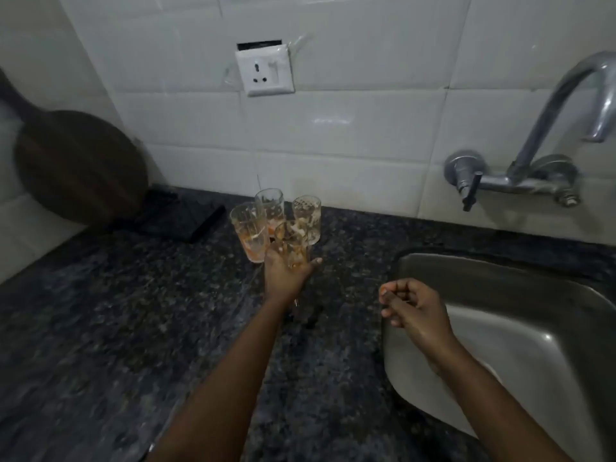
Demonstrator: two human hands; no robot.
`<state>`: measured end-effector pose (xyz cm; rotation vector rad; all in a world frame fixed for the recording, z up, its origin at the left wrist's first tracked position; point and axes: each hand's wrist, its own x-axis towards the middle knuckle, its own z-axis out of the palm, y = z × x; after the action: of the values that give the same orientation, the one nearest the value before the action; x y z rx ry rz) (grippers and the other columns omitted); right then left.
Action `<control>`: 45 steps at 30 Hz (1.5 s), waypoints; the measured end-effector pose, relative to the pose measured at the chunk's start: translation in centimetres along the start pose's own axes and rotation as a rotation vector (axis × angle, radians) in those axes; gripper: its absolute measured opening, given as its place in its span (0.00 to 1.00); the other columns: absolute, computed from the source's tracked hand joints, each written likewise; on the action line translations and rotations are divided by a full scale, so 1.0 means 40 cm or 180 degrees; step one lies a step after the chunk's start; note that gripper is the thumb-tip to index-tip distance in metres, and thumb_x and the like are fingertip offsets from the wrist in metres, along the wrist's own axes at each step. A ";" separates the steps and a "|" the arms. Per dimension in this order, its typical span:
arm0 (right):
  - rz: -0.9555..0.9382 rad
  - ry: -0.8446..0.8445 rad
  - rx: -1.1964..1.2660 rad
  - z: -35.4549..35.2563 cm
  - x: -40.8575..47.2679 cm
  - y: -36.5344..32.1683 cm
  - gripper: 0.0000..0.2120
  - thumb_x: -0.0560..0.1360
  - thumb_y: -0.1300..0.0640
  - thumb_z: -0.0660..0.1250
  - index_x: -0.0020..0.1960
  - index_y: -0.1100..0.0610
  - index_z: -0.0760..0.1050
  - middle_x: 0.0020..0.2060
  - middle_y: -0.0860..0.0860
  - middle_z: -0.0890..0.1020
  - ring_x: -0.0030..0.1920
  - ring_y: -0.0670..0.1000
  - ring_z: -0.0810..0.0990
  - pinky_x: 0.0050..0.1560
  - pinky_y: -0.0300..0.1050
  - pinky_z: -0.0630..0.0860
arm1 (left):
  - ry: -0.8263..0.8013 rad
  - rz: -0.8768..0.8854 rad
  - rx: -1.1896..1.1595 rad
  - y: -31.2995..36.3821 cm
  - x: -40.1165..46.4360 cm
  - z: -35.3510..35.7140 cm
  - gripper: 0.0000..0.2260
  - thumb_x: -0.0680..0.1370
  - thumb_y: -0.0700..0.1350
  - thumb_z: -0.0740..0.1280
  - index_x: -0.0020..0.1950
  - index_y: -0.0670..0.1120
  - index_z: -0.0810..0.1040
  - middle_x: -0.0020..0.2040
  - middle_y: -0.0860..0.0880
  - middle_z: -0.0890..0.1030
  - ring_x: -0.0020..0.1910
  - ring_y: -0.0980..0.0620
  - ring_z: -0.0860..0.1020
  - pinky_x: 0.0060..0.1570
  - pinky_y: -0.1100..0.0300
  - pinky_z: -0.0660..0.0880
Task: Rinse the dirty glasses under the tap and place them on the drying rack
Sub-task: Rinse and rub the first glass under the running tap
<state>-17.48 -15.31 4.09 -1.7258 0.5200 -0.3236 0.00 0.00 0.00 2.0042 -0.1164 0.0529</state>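
While your left hand (283,271) reaches across the dark stone worktop (133,311), its fingers wrap the nearest glass (293,243), which carries orange residue. Three more stained glasses (266,221) stand clustered just behind it, near the tiled wall. Your right hand (413,306) hovers at the left rim of the steel sink (533,345), fingers loosely curled and holding nothing. You have the tap (546,135) on the wall above the sink; no water is visible.
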 end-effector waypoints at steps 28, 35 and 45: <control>-0.0624 0.1897 -0.3051 -0.250 0.365 -0.101 0.26 0.73 0.56 0.69 0.68 0.59 0.64 0.65 0.60 0.67 0.63 0.60 0.70 0.57 0.55 0.72 | -0.1154 0.0698 0.0393 0.212 -0.143 0.157 0.22 0.57 0.50 0.81 0.48 0.49 0.81 0.42 0.51 0.83 0.39 0.57 0.77 0.37 0.65 0.68; -0.0953 0.1697 -0.3988 -0.245 0.363 -0.083 0.29 0.76 0.64 0.61 0.74 0.53 0.55 0.72 0.60 0.60 0.69 0.60 0.63 0.60 0.59 0.68 | -0.1335 0.0814 0.0810 0.197 -0.159 0.160 0.29 0.55 0.54 0.81 0.53 0.49 0.80 0.50 0.49 0.84 0.47 0.52 0.80 0.42 0.63 0.72; -0.0617 0.0588 -0.2064 -0.331 0.183 0.042 0.15 0.77 0.62 0.62 0.63 0.62 0.72 0.59 0.61 0.75 0.59 0.57 0.76 0.55 0.39 0.70 | -0.1774 0.0765 0.1203 0.214 -0.244 0.268 0.30 0.53 0.55 0.81 0.52 0.50 0.80 0.49 0.50 0.83 0.46 0.52 0.80 0.43 0.59 0.76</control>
<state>-17.88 -30.50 4.86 -2.3981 0.6370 -0.4925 -10.76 -12.73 2.29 2.3221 -0.7507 -0.3573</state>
